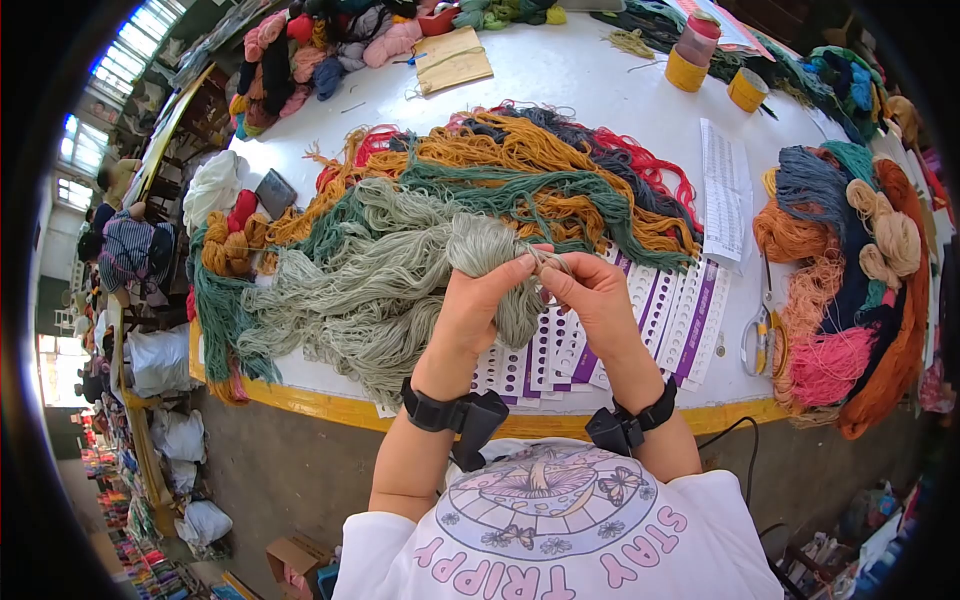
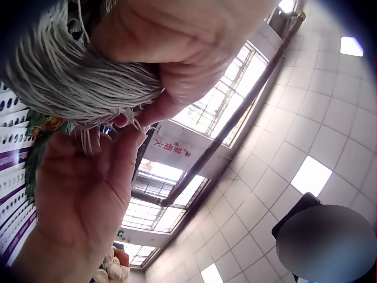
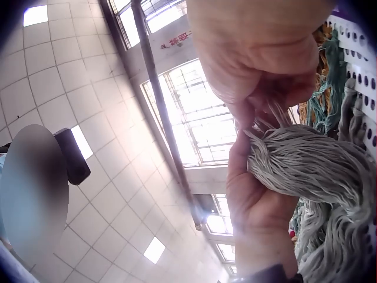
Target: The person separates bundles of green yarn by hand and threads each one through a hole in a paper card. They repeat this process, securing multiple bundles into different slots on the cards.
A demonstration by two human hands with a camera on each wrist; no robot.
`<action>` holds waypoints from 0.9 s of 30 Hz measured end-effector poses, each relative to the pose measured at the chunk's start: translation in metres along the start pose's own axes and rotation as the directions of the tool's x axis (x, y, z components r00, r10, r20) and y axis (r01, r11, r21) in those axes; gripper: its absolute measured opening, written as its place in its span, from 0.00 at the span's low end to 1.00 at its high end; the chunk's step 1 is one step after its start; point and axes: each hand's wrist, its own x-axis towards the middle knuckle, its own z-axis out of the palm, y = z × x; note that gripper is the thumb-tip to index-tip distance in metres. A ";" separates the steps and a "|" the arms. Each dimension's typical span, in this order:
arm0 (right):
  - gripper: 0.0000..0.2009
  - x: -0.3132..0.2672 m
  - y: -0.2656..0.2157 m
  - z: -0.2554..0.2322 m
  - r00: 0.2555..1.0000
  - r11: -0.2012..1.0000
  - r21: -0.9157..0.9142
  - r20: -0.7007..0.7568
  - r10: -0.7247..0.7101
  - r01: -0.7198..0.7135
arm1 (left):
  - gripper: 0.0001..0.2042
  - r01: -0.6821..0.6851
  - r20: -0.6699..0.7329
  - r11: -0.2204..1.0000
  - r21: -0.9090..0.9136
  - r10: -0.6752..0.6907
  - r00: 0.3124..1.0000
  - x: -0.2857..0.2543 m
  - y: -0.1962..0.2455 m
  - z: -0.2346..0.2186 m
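Note:
A grey-green skein of yarn (image 1: 350,280) is spread over the heap in front of me, its near end lifted. My left hand (image 1: 474,305) grips this gathered end, thumb and fingers round the bundle (image 2: 76,79). At its tip, my right hand (image 1: 597,298) pinches thin strands between thumb and fingers. The fingertips of both hands meet at a tight crossing of strands, seen close in the right wrist view, where the bundle (image 3: 312,159) fans out beyond it. Behind lie orange yarn (image 1: 500,145) and dark green yarn (image 1: 480,190).
White-and-purple cards with punched holes (image 1: 685,320) lie under the hands. To the right are scissors (image 1: 770,340), a printed sheet (image 1: 727,195) and a pile of coloured skeins (image 1: 830,370). Farther back sit yellow tape rolls (image 1: 747,90) and a wooden board (image 1: 453,62). Yellow tape covers the table edge (image 1: 320,407).

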 end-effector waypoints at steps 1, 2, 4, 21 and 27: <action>0.06 0.000 0.000 0.000 1.000 1.000 0.012 -0.005 0.002 -0.002 | 0.13 0.012 -0.008 0.999 -0.032 -0.012 1.000 -0.001 0.001 0.001; 0.07 0.000 0.000 0.000 1.000 1.000 0.018 -0.003 0.002 -0.002 | 0.12 0.015 -0.011 0.999 -0.036 -0.016 1.000 0.000 0.000 0.000; 0.07 0.001 0.000 0.000 1.000 1.000 0.031 0.001 0.000 0.000 | 0.12 0.023 -0.018 0.999 -0.045 -0.024 1.000 0.001 -0.003 -0.003; 0.08 0.003 -0.004 0.003 0.987 0.987 0.045 -0.025 0.158 -0.157 | 0.16 0.081 -0.011 0.991 -0.105 -0.083 0.996 -0.002 -0.004 -0.006; 0.08 0.003 0.005 0.002 0.997 0.991 -0.110 0.011 0.072 -0.070 | 0.15 0.058 -0.028 0.998 0.015 -0.058 0.998 -0.003 -0.002 0.000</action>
